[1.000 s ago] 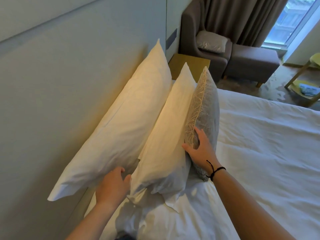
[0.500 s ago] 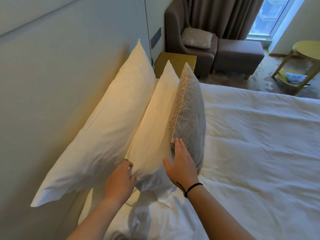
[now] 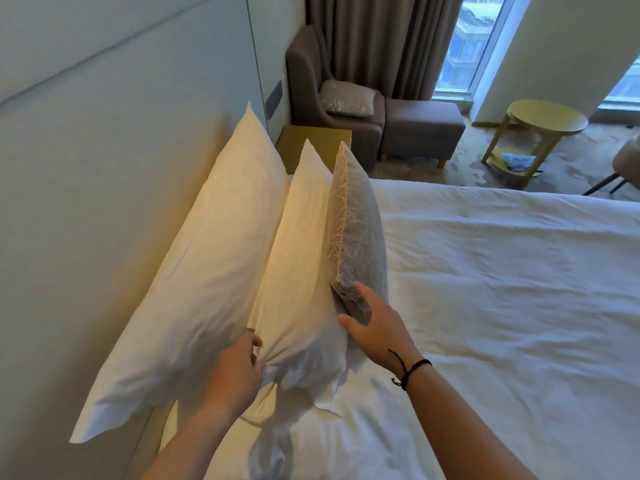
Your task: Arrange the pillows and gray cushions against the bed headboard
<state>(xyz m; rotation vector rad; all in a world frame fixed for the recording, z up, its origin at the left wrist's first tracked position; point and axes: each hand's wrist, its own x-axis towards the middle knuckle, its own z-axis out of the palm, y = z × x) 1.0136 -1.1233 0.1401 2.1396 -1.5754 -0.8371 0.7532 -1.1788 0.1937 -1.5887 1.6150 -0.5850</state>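
Note:
Two white pillows stand on edge along the pale headboard (image 3: 104,168). The larger pillow (image 3: 194,292) leans on the headboard; the smaller white pillow (image 3: 298,271) leans on it. A gray cushion (image 3: 356,230) with a pale thread pattern stands upright against the smaller pillow. My left hand (image 3: 235,372) pinches the near corner of the smaller pillow. My right hand (image 3: 374,323) grips the gray cushion's near lower corner, thumb on one side and fingers on the other. A second gray cushion (image 3: 346,98) lies on the armchair (image 3: 311,84).
The white duvet (image 3: 502,306) covers the bed to the right. Beyond the pillows stand a yellow nightstand (image 3: 311,140), the armchair with a footstool (image 3: 422,129), curtains and a window. A round yellow side table (image 3: 543,119) stands at the far right.
The view has pulled back a little. My right hand slid down from the cushion's face to its near lower corner. My left hand now pinches the smaller pillow's corner.

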